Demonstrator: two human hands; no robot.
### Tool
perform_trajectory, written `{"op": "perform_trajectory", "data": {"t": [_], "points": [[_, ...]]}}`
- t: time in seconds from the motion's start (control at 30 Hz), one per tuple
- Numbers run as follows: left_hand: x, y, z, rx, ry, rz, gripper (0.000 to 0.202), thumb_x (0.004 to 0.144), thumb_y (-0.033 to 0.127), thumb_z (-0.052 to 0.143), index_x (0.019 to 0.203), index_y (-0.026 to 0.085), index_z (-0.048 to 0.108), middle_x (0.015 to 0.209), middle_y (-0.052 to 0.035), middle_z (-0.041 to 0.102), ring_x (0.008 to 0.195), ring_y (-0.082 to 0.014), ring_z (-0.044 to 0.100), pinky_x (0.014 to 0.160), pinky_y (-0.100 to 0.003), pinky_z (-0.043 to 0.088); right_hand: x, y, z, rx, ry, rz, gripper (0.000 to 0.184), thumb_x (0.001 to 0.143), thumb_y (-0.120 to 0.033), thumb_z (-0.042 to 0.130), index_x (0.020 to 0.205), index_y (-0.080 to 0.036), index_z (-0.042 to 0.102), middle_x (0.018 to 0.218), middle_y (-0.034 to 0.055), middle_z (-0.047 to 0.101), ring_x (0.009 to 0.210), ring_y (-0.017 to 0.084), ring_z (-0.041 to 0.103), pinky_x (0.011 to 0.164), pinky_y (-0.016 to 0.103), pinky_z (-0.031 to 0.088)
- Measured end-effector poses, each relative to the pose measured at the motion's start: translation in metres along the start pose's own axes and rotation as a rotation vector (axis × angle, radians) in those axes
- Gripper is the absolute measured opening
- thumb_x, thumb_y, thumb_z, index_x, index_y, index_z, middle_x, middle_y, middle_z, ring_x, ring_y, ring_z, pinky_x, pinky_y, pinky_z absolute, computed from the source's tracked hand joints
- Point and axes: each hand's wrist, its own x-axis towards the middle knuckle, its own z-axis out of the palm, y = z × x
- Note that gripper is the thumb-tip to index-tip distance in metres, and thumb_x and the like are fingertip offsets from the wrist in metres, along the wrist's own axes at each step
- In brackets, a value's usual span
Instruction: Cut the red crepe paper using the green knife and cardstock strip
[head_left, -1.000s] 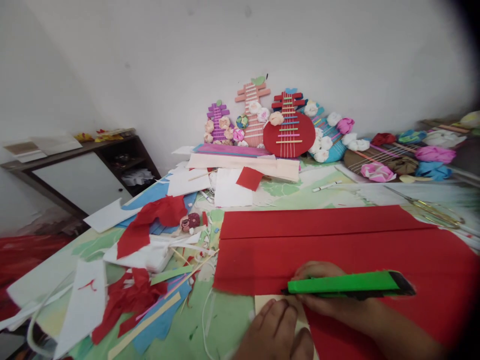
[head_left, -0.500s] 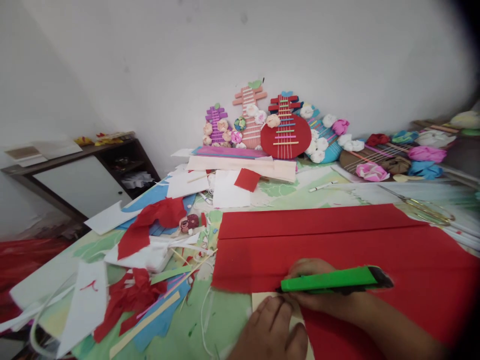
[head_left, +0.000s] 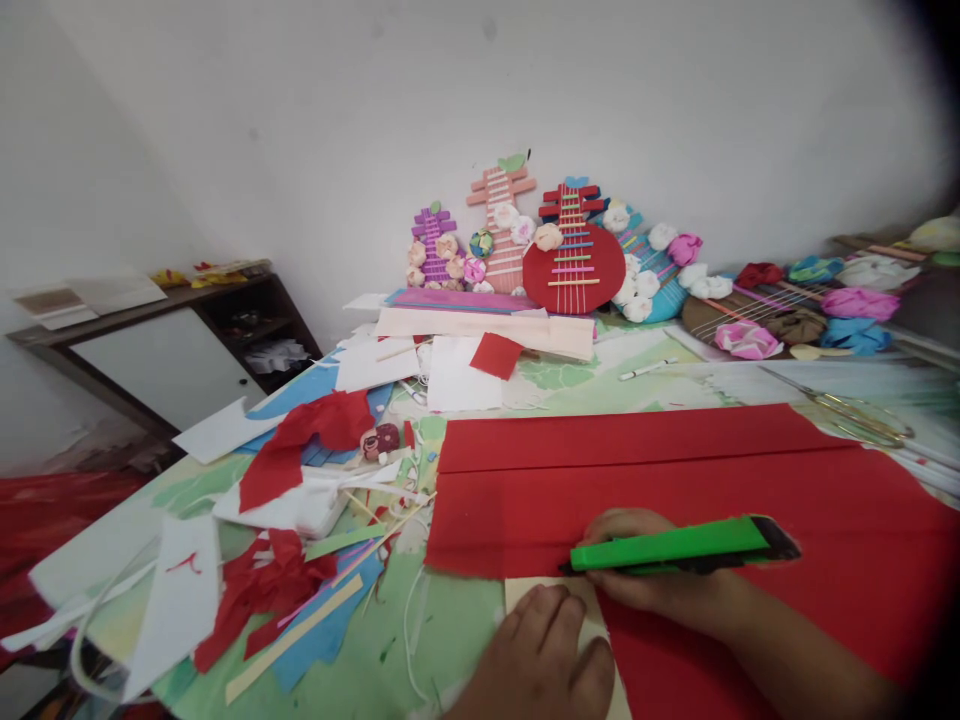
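Note:
A large sheet of red paper [head_left: 645, 440] with creases across it lies on the table in front of me. My right hand [head_left: 637, 550] rests on the red paper, closed around a green utility knife [head_left: 675, 545] with a black end. The knife's narrow tip points left, near the top edge of a cream card [head_left: 517, 592]. My left hand [head_left: 536, 655] lies on that card with its fingers stretched out, pressing it down beside a cut edge of the red paper. Part of the card is hidden under this hand.
Red scraps [head_left: 259, 590], a white card piece [head_left: 176, 600] and blue paper [head_left: 326, 640] litter the left side. Scissors [head_left: 847, 410] lie at the right. Paper lutes with flowers, including a red lute [head_left: 574, 265], stand against the wall. A cabinet [head_left: 157, 345] is at left.
My right hand and the utility knife have moved slightly to the right. My left hand stays on the cream card. The whole view has shifted a little.

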Motion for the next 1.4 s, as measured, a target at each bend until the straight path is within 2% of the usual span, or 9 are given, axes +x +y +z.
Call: {"op": "perform_trajectory", "data": {"t": [0.27, 0.37, 0.53, 0.63, 0.77, 1.0, 1.13, 1.4], "points": [[0.001, 0.0, 0.001, 0.014, 0.022, -0.019, 0.03, 0.084, 0.01, 0.03, 0.066, 0.018, 0.052, 0.07, -0.0057, 0.059, 0.069, -0.0165, 0.056, 0.069, -0.027, 0.045, -0.001, -0.002, 0.001, 0.003, 0.011, -0.026, 0.012, 0.071, -0.029, 0.062, 0.075, -0.018, 0.064, 0.076, 0.0047, 0.065, 0.07, 0.016, 0.062, 0.062, 0.025, 0.051], [0.002, 0.0, 0.001, 0.017, 0.039, -0.033, 0.03, 0.084, 0.01, 0.029, 0.066, 0.018, 0.052, 0.071, -0.0052, 0.06, 0.071, -0.0161, 0.056, 0.071, -0.026, 0.044, -0.001, 0.001, 0.002, -0.022, -0.004, -0.073, 0.012, 0.071, -0.029, 0.062, 0.078, -0.019, 0.064, 0.077, 0.004, 0.066, 0.07, 0.016, 0.061, 0.063, 0.024, 0.05], [0.0, 0.0, 0.0, 0.016, -0.008, -0.026, 0.028, 0.083, 0.01, 0.03, 0.068, 0.019, 0.052, 0.072, -0.0045, 0.06, 0.072, -0.0159, 0.056, 0.073, -0.027, 0.043, 0.0, 0.008, 0.003, -0.145, 0.005, -0.144, 0.011, 0.072, -0.029, 0.061, 0.073, -0.019, 0.064, 0.073, 0.0033, 0.066, 0.068, 0.015, 0.061, 0.061, 0.023, 0.049], [0.0, -0.001, 0.0, 0.026, 0.003, -0.019, 0.026, 0.083, 0.011, 0.031, 0.069, 0.019, 0.051, 0.072, -0.0041, 0.06, 0.072, -0.0158, 0.056, 0.074, -0.027, 0.043, 0.001, 0.009, 0.004, -0.141, -0.029, -0.18, 0.011, 0.072, -0.029, 0.06, 0.073, -0.019, 0.064, 0.072, 0.0028, 0.065, 0.067, 0.014, 0.06, 0.06, 0.022, 0.048], [-0.001, -0.001, 0.002, 0.041, 0.022, -0.02, 0.024, 0.082, 0.011, 0.033, 0.069, 0.019, 0.051, 0.073, -0.0043, 0.06, 0.073, -0.016, 0.056, 0.075, -0.027, 0.042, 0.0, 0.004, 0.005, -0.114, -0.01, -0.209, 0.008, 0.072, -0.027, 0.06, 0.072, -0.02, 0.064, 0.072, 0.0029, 0.065, 0.069, 0.014, 0.06, 0.062, 0.022, 0.048], [-0.002, 0.0, 0.001, 0.039, -0.009, 0.011, 0.019, 0.081, 0.011, 0.035, 0.072, 0.018, 0.05, 0.072, -0.0044, 0.059, 0.072, -0.016, 0.056, 0.073, -0.028, 0.043, -0.001, 0.001, 0.0, -0.069, 0.063, -0.062, 0.011, 0.071, -0.029, 0.06, 0.071, -0.018, 0.064, 0.072, 0.0034, 0.065, 0.068, 0.015, 0.061, 0.06, 0.023, 0.049], [-0.003, 0.0, 0.001, 0.042, -0.006, -0.004, 0.02, 0.082, 0.012, 0.035, 0.071, 0.019, 0.051, 0.074, -0.0051, 0.06, 0.073, -0.0168, 0.056, 0.072, -0.028, 0.044, 0.0, 0.001, -0.001, -0.082, 0.0, -0.065, 0.013, 0.071, -0.03, 0.061, 0.069, -0.018, 0.065, 0.07, 0.0023, 0.066, 0.065, 0.014, 0.061, 0.057, 0.021, 0.049], [-0.005, 0.0, 0.002, 0.038, -0.007, 0.014, 0.017, 0.08, 0.011, 0.037, 0.072, 0.018, 0.051, 0.075, -0.0057, 0.059, 0.074, -0.0167, 0.056, 0.075, -0.029, 0.042, 0.001, 0.001, -0.001, -0.11, -0.016, -0.095, 0.013, 0.071, -0.03, 0.061, 0.073, -0.018, 0.066, 0.073, 0.0028, 0.067, 0.069, 0.015, 0.061, 0.06, 0.021, 0.049]]}}
